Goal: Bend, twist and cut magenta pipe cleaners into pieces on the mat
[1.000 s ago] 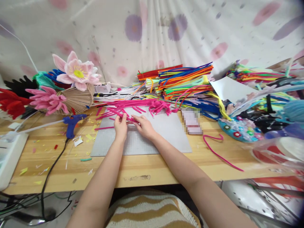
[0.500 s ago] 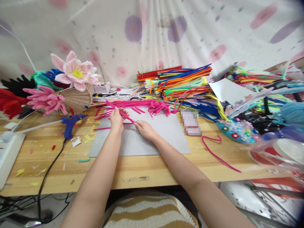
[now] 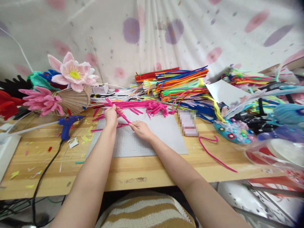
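My left hand [image 3: 111,116] is closed round a bundle of hot-pink pipe cleaner pieces [image 3: 120,113], held slanted above the grey cutting mat [image 3: 163,139]. My right hand [image 3: 140,129] pinches the lower end of the same bundle. More pink pieces [image 3: 142,104] lie loose along the mat's far edge, with a curled pink clump [image 3: 155,108] to the right.
A blue glue gun [image 3: 66,123] lies left of the mat, its cord running off the table's front edge. Finished pipe-cleaner flowers [image 3: 68,71] sit at the back left. Stacks of coloured pipe cleaners [image 3: 180,82] fill the back. A bent pink pipe cleaner [image 3: 215,152] lies on the right.
Both hands have lifted the pink bundle off the mat and tilted it, the left hand rising toward the back while the right stays at its lower end.
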`<state>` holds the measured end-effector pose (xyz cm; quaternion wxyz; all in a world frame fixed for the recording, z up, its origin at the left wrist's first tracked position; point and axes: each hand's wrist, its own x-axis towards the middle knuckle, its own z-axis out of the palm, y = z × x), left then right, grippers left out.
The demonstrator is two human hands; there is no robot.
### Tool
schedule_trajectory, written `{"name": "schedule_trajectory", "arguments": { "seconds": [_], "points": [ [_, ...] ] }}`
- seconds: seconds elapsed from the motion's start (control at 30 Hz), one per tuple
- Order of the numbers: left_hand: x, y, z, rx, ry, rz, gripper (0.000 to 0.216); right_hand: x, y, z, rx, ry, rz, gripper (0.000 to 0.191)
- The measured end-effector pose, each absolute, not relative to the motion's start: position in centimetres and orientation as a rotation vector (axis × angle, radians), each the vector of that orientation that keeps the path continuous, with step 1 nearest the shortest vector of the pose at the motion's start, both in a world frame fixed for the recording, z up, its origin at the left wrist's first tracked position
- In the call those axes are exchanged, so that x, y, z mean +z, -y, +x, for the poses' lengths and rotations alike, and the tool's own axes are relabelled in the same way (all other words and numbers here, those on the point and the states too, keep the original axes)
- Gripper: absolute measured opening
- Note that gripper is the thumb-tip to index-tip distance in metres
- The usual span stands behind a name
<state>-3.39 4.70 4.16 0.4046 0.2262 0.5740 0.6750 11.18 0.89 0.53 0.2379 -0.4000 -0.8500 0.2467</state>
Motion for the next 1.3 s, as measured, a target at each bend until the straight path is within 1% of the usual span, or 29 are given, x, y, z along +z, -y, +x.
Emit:
{"name": "schedule_trajectory", "arguments": {
  "seconds": [0.13, 0.23, 0.33, 0.43, 0.53, 0.63, 0.73, 0.9, 1.03, 1.13, 1.3],
  "points": [
    [3.1, -4.7, -3.7, 1.641, -1.563, 0.761, 0.029, -0.1, -0.9, 11.7, 0.643, 2.363, -1.174, 0.04],
    [2.6, -4.2, -3.6, 1.533, -1.625, 0.886, 0.031, -0.6, -0.8, 11.8, 0.587, 2.361, -1.286, 0.034],
    [2.4, -3.6, -3.0, 1.542, -1.61, 0.916, 0.031, -0.7, -0.6, 11.2, 0.54, 2.343, -1.368, 0.029],
    [2.4, -3.0, -2.2, 1.585, -1.571, 0.911, 0.029, -0.5, -0.3, 10.4, 0.561, 2.377, -1.352, 0.031],
    [2.6, -2.5, -1.7, 1.576, -1.534, 0.799, 0.025, -0.4, -0.2, 10.2, 0.618, 2.378, -1.354, 0.038],
    [3.0, -2.1, -1.6, 1.477, -1.497, 0.669, 0.018, -0.5, -0.2, 10.4, 0.629, 2.365, -1.4, 0.043],
    [3.4, -1.8, -1.5, 1.358, -1.477, 0.659, 0.016, -0.6, -0.2, 10.7, 0.609, 2.368, -1.436, 0.042],
    [3.3, -1.3, -1.0, 1.322, -1.49, 0.811, 0.017, -0.3, -0.1, 10.9, 0.59, 2.381, -1.484, 0.042],
    [1.9, -1.0, -0.8, 1.292, -1.56, 0.996, 0.021, -0.2, 0.0, 11.2, 0.56, 2.406, -1.544, 0.042],
    [1.0, -0.8, -0.7, 1.301, -1.589, 1.087, 0.024, -0.3, -0.1, 11.5, 0.612, 2.408, -1.54, 0.045],
    [1.0, -0.5, -0.5, 1.383, -1.627, 0.965, 0.025, -0.3, -0.2, 12.0, 0.637, 2.404, -1.424, 0.047]
  ]
}}
